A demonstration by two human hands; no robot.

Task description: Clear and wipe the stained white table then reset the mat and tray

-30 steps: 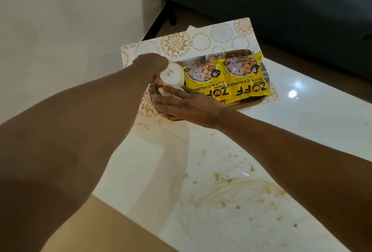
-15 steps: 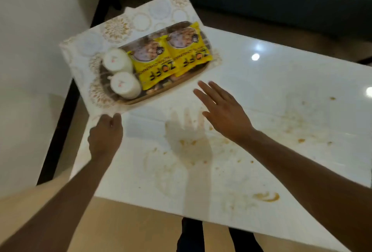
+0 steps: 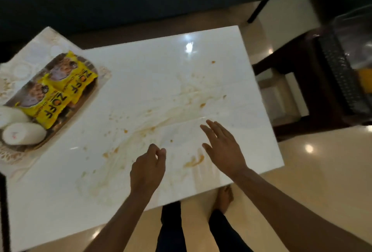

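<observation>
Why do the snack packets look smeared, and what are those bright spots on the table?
Head view: the yellow packets and the mat at the left edge are motion-blurred and stretched by the wide lens; the bright spot on the table is glare from a light, with more glints on the floor; both hands look fairly sharp.

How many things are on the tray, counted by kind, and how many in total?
Yellow snack packets: 2
White cups lying on their sides: 2
Total on the tray: 4
</observation>
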